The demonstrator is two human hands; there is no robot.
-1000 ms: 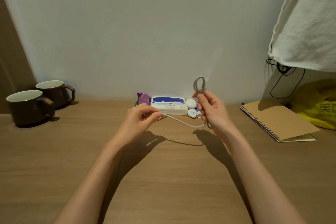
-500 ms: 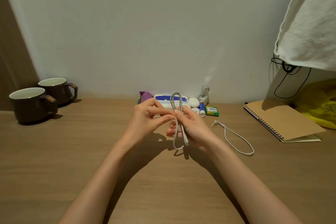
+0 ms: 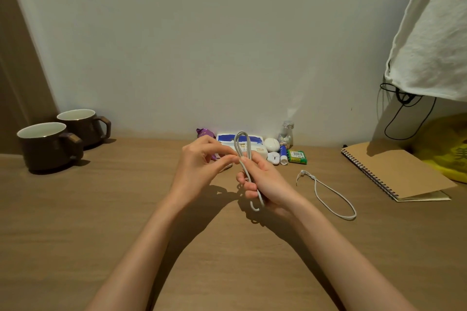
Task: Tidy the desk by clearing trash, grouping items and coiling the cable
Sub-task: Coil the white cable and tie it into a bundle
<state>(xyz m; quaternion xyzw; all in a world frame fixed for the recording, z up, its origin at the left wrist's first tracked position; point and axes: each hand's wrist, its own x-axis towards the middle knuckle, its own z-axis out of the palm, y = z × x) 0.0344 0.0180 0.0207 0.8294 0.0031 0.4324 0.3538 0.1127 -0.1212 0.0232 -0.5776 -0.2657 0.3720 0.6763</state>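
right hand [image 3: 267, 182] in front of the blue-and-white tissue pack [image 3: 255, 140], fingers curled round the folded grey cable [image 3: 242, 144]. strands run down through my palm. one loop stands up above the thumb, overlapping the pack in view; a small bend sticks out below the little finger. left hand [image 3: 199, 169] just left of the right, thumb and forefinger tips pinching the cable where it leaves my right thumb, other fingers loosely bent. both hands held above the pale wooden desk [image 3: 101, 209]. thin white looped cord [image 3: 331, 197] lies flat on the desk, right of the pack and nearer me. two dark brown mugs [image 3: 50, 144] far left of the pack; touching each other or not, cannot tell. brown spiral notebook [image 3: 394, 171] far right of it.
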